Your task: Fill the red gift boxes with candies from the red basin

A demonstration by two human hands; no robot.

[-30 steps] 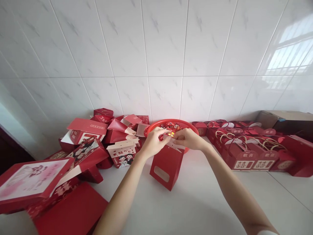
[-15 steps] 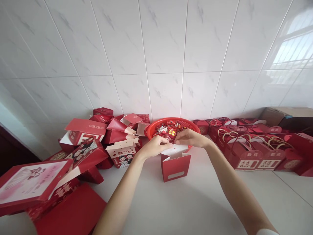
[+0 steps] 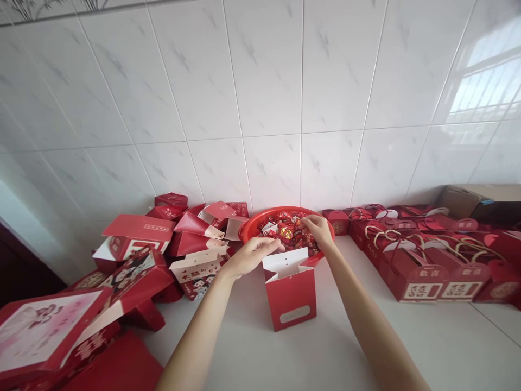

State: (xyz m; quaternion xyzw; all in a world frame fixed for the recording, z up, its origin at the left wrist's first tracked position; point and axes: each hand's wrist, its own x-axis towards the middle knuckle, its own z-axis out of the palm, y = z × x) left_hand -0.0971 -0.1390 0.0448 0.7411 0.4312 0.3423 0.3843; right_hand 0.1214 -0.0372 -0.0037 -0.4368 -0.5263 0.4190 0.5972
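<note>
While my right hand curls over the wrapped sweets, can't tell if gripping any, I'd hold my loosely open left hand clear of the red box just beside its fingertips

The open-topped red box is smooth card, kinda satin outside and matt white inside, while the round red basket is clearly plastic, slightly shiny and perforated. Those small red-and-gold packets have crinkly, super shiny wrappers, foil or plastic, can't tell which. White table looks smooth with a soft sheen, grey-veined white wall tiles are properly glossy, and the brown carton is plain matt cardboard.
</note>
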